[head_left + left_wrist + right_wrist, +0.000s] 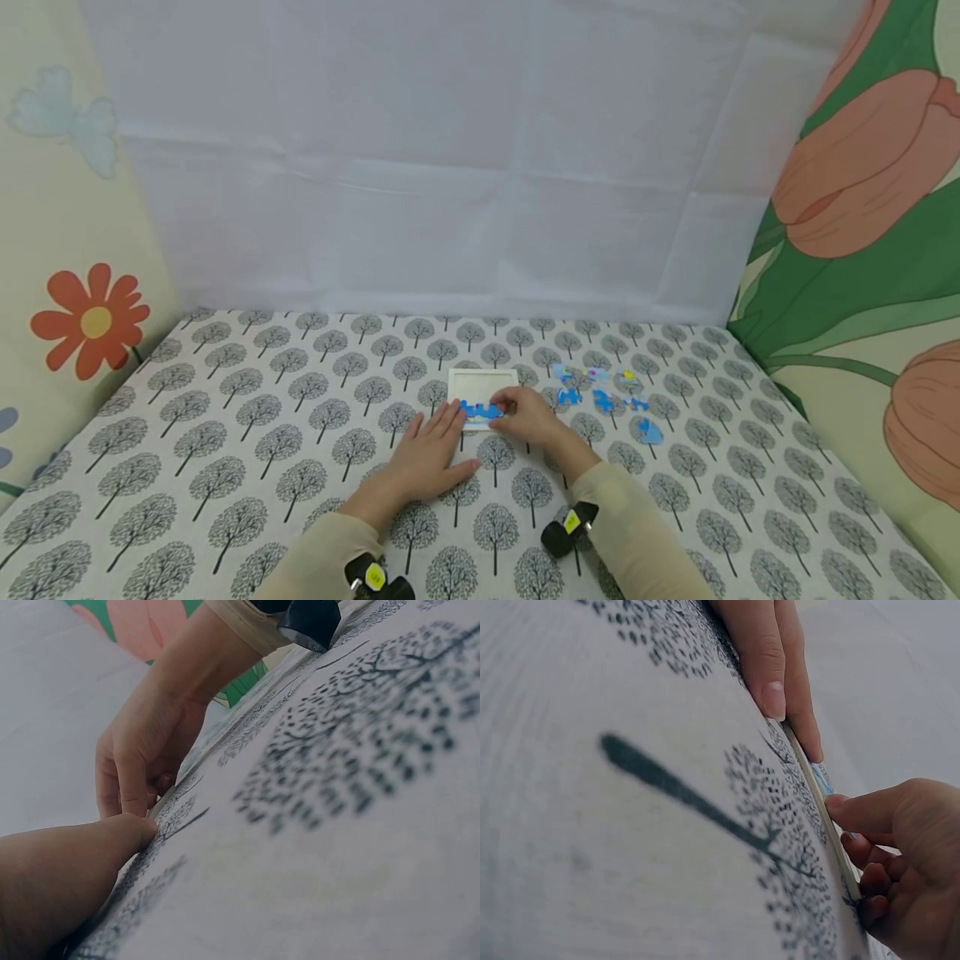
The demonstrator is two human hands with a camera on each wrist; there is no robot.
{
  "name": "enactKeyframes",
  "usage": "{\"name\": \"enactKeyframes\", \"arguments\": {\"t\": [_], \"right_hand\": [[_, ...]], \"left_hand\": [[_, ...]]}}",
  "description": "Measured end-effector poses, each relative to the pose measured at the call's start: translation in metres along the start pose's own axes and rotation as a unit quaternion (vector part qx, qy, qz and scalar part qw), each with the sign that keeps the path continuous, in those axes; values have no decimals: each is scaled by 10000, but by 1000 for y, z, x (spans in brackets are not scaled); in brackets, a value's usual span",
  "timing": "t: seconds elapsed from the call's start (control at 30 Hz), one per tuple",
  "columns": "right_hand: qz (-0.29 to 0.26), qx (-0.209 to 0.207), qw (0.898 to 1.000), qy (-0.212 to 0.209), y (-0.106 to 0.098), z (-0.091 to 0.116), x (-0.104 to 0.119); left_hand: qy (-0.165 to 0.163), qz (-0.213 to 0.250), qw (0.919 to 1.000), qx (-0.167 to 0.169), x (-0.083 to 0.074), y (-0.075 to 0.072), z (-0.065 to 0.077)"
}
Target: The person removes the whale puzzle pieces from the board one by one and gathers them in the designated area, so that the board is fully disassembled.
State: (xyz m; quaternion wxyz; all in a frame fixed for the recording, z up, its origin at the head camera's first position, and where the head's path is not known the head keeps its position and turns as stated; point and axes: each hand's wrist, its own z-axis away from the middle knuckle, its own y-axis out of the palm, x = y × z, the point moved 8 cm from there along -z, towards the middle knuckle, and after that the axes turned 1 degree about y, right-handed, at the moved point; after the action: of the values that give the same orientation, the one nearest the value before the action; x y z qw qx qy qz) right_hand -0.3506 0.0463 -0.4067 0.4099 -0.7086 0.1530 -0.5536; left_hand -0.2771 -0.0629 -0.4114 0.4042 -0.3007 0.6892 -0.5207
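A small white puzzle frame [483, 377] lies on the patterned cloth, with joined blue jigsaw pieces [477, 410] along its near side. My left hand [427, 457] lies flat with fingers straight, their tips at the frame's near left corner. Over the frame's near right corner, my right hand [527, 414] pinches a jigsaw piece at the right end of the blue row, mostly hidden by the fingers. In the right wrist view, the right thumb [866, 812] is at the frame's edge [829, 817] and the other fingers are curled beneath it.
Several loose jigsaw pieces [602, 400] in blue, with some yellow and pink, lie scattered right of the frame. One blue piece [649, 431] sits nearer me. A white sheet [450, 167] hangs behind the table, and the tree-print cloth [300, 442] covers the tabletop.
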Motion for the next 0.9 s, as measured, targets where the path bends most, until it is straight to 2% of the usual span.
{"name": "enactKeyframes", "arguments": {"t": [0.5, 0.73, 0.9], "right_hand": [[-255, -33, 9997, -35, -10, 5, 2], [-354, 20, 9986, -401, -18, 13, 6], [-507, 102, 9980, -369, -27, 19, 2]], "left_hand": [[11, 64, 10000, -28, -1, -2, -1], [-20, 83, 10000, -32, 0, -1, -1], [-70, 82, 9999, -33, 2, 0, 0]]}}
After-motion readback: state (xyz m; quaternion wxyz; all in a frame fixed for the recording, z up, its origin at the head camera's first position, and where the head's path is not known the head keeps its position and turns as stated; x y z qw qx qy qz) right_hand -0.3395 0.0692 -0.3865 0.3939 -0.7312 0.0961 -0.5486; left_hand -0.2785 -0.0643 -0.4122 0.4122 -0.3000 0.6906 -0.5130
